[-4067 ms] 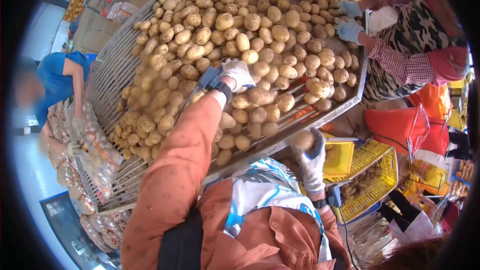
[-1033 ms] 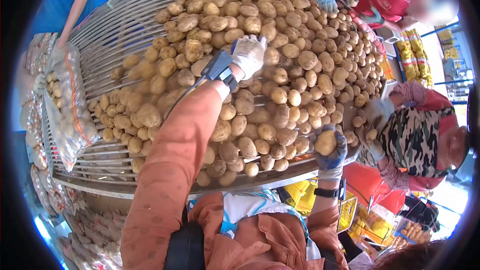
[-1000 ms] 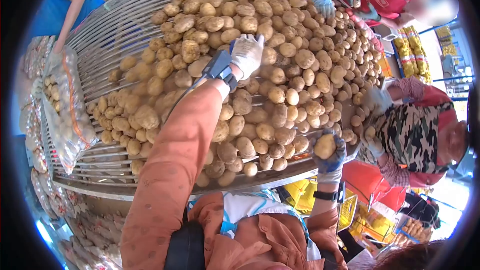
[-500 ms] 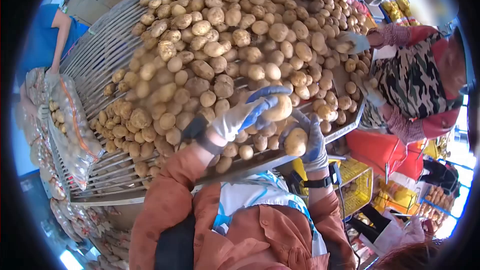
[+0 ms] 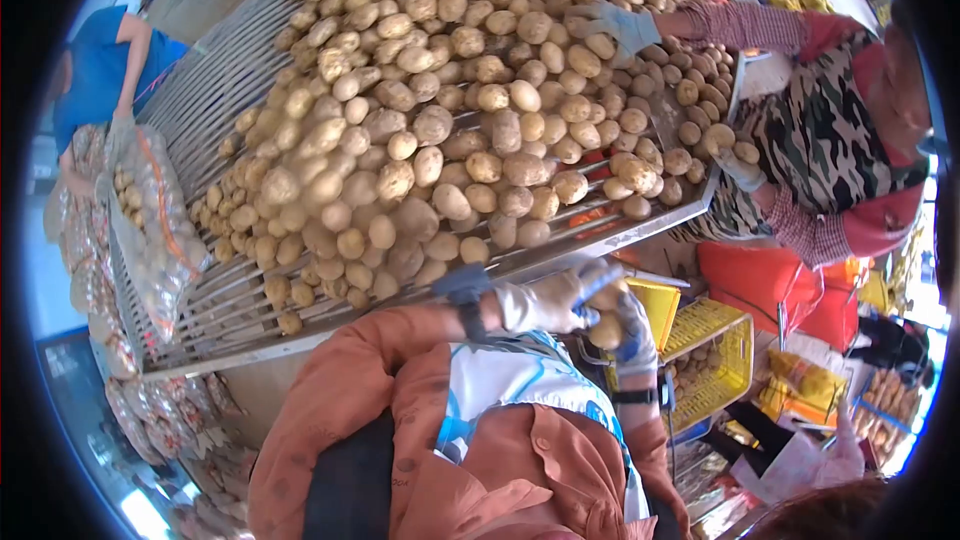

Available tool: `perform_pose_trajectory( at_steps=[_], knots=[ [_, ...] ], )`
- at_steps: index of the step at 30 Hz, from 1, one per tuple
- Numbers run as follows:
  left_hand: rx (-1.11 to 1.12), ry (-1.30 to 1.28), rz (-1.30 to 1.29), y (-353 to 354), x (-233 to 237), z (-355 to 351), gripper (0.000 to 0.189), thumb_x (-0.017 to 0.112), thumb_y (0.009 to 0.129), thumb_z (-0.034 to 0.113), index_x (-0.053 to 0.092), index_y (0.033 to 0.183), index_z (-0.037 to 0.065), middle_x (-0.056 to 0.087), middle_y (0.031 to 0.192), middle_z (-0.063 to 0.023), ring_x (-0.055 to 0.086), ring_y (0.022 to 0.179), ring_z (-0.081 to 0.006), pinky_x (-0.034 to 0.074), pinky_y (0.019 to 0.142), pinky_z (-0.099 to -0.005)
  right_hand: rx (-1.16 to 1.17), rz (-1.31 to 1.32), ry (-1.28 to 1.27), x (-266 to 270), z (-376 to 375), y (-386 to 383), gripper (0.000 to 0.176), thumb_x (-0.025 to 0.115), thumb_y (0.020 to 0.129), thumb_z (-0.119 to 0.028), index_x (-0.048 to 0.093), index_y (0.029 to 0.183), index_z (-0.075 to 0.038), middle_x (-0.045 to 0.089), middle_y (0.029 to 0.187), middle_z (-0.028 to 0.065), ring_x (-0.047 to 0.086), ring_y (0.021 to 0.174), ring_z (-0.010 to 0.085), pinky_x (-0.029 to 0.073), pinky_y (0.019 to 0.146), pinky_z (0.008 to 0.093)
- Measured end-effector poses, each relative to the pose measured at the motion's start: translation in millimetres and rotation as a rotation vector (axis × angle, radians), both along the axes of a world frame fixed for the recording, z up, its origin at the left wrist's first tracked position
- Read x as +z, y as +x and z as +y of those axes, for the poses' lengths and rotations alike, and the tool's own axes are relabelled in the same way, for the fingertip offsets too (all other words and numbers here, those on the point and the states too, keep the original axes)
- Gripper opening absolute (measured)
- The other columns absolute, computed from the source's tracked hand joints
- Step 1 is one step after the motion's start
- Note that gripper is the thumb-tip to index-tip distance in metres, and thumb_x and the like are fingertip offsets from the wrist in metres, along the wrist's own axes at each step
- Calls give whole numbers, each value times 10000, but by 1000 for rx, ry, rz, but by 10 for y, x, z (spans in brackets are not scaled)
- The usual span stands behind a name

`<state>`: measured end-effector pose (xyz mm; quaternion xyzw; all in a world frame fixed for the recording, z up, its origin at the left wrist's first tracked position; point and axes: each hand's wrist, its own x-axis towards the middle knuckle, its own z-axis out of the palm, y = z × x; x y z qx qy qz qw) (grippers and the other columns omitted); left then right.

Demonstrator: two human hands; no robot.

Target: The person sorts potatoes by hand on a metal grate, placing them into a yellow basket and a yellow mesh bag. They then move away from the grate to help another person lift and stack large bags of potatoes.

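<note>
Both my hands wear white-and-blue gloves and are close together in front of my apron, just off the near edge of the sorting table. My left hand (image 5: 548,304) is curled, blurred by motion, around a potato (image 5: 609,294) that is partly covered by its fingers. My right hand (image 5: 636,328) is closed on another potato (image 5: 604,331), beside the left hand's fingers. Beyond them a large heap of potatoes (image 5: 480,166) covers the slatted metal table (image 5: 236,90).
A yellow crate (image 5: 742,355) with potatoes stands below right of my hands. Across the table's right corner, a co-worker's gloved hand (image 5: 622,28) reaches into the heap. At left, a person in blue holds a mesh sack (image 5: 160,240). Red containers (image 5: 745,275) stand at right.
Both my hands have drawn back from over the heap toward my body, with potatoes in them. The co-worker's gloved hand has reached farther left over the heap.
</note>
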<state>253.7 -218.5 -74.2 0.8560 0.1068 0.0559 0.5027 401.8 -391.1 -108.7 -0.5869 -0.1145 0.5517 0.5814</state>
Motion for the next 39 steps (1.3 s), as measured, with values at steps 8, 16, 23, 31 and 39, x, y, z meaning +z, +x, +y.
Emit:
perform_pose_trajectory(
  at_steps=[8, 16, 23, 31, 39],
  knots=[
    [356, -90, 84, -611, 329, 153, 600, 663, 918, 224, 413, 1456, 135, 484, 1337, -160, 671, 901, -302, 569, 743, -411, -408, 448, -341, -933, -1125, 806, 430, 663, 920, -388, 603, 1281, -164, 617, 1193, 102, 649, 956, 277, 584, 724, 468],
    [1265, 403, 11, -2370, 397, 412, 483, 713, 822, 79, 577, 1285, 53, 552, 1262, -206, 589, 1117, -374, 497, 954, -434, 347, -705, 42, 480, 1104, -133, 422, 693, 907, -140, 568, 1294, -31, 626, 1160, 108, 653, 953, 230, 566, 770, 307],
    [1467, 688, 234, -2746, 531, 547, 452, 683, 817, 141, 588, 1250, 51, 576, 1217, -169, 530, 1164, -368, 429, 998, -493, 1163, -1756, 385, 904, 2858, -1961, 643, 750, 786, -259, 512, 1374, -158, 414, 1459, 163, 460, 1282, 367, 455, 981, 533],
    [717, 1020, 645, -2351, 294, 1502, 509, 601, 883, 210, 537, 1375, 95, 564, 1301, -109, 499, 1273, -284, 263, 1166, -550, 1089, -1587, 609, 639, 3469, -1686, 541, 747, 783, -193, 538, 1263, -55, 603, 1095, 146, 594, 1000, 342, 506, 876, 447],
    [492, 939, 788, -2269, 342, 1899, 462, 581, 906, 212, 554, 1358, 119, 586, 1256, -92, 531, 1229, -266, 228, 1181, -555, 489, -1701, 545, 1137, 3520, -977, 559, 760, 806, -115, 526, 1308, -36, 629, 1039, 155, 626, 955, 329, 541, 823, 394]
  ],
)
